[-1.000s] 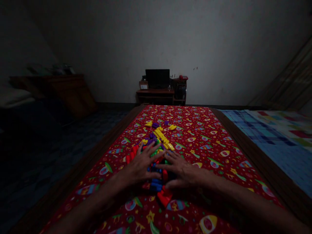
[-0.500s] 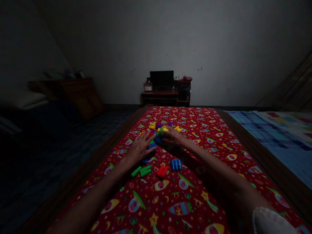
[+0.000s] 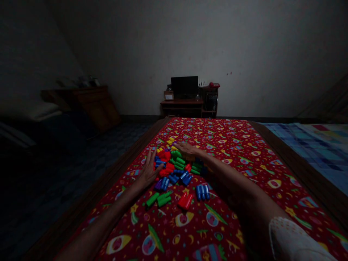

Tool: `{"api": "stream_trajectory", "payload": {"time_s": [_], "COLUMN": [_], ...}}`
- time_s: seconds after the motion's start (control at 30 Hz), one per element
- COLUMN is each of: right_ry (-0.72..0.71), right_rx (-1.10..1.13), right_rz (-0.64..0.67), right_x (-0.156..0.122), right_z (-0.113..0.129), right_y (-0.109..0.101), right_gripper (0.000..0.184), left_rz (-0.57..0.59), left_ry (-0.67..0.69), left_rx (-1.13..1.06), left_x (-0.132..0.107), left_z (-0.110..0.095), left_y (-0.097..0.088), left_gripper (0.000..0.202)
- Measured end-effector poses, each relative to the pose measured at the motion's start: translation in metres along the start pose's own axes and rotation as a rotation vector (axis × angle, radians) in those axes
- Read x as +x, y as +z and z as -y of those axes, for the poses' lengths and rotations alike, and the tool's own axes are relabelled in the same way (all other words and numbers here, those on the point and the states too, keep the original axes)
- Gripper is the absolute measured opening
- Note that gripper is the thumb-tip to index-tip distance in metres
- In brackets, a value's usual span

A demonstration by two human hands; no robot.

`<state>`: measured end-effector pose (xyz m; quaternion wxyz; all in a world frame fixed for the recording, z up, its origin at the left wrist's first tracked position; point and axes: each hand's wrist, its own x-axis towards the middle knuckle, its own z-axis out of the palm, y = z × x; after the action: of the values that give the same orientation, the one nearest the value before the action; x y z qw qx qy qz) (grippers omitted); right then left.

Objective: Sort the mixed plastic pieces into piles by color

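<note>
Many blocks [image 3: 179, 166] lie loosely on the red cloth [image 3: 174, 232], head view. Left hand [image 3: 148, 172], spread, borders them; right hand [image 3: 188, 149] covers the far side, grip unclear. Spreading or gathering seems underway; next calls for a light sweep.

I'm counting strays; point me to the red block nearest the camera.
In the head view, the red block lies below centre on the cloth, between green blocks at left and a blue block at right.
</note>
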<state>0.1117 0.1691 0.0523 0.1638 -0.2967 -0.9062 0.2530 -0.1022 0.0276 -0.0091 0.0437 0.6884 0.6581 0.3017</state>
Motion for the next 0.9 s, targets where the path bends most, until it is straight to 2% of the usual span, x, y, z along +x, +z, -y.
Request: {"api": "stream_trajectory", "payload": {"time_s": [0.07, 0.1, 0.13, 0.2, 0.27, 0.33, 0.43, 0.53, 0.63, 0.7, 0.77, 0.83, 0.9], "right_ry": [-0.074, -0.097, -0.119, -0.101, 0.017, 0.156, 0.190, 0.163, 0.119, 0.047, -0.026, -0.081, -0.129], "right_rx": [0.065, 0.098, 0.124, 0.129, 0.059, -0.035, -0.078, 0.014, 0.151, 0.221, 0.234, 0.182, 0.115], "right_rz": [0.082, 0.077, 0.031, -0.148, -0.331, -0.413, -0.393, -0.383, -0.409, -0.431, -0.435, -0.390, -0.307], "right_x": [-0.014, -0.024, -0.036, -0.062, -0.087, -0.107, -0.124, -0.121, -0.107, -0.099, -0.095, -0.096, -0.102], "right_z": [0.016, 0.020, 0.019, 0.007, -0.014, -0.033, -0.040, -0.018, 0.014, 0.034, 0.052, 0.068, 0.081], "right_y": [-0.001, -0.005, -0.010, -0.019, -0.021, -0.012, 0.012, 0.032, 0.041, 0.044, 0.047, 0.051, 0.051], "right_gripper": [0.061, 0.060, 0.058, 0.055, 0.054, 0.055, 0.053, 0.054, 0.054, 0.053, 0.054, 0.055, 0.055], "left_rz": [-0.021, -0.005, 0.033, 0.138, 0.213, 0.285, 0.412, 0.555, 0.625, 0.589, 0.493, 0.382, 0.298], "left_ry": [-0.025, -0.056, -0.081, -0.086, -0.057, -0.025, 0.021, 0.092, 0.174, 0.282, 0.376, 0.374, 0.317], "left_rx": [-0.049, -0.067, -0.091, -0.130, -0.150, -0.162, -0.173, -0.188, -0.196, -0.178, -0.132, -0.069, -0.022], "left_x": [0.034, 0.053, 0.072, 0.108, 0.136, 0.153, 0.162, 0.152, 0.120, 0.091, 0.060, 0.031, 0.008], "left_z": [-0.005, -0.006, -0.006, -0.007, -0.011, -0.021, -0.046, -0.072, -0.087, -0.088, -0.085, -0.079, -0.072], "left_y": [0.001, 0.000, -0.001, -0.003, -0.001, 0.006, 0.018, 0.019, 0.004, -0.011, -0.026, -0.041, -0.054], "left_gripper": [0.077, 0.075, 0.072, 0.074, 0.076, 0.076, 0.072, 0.061, 0.051, 0.051, 0.055, 0.063, 0.070]}}
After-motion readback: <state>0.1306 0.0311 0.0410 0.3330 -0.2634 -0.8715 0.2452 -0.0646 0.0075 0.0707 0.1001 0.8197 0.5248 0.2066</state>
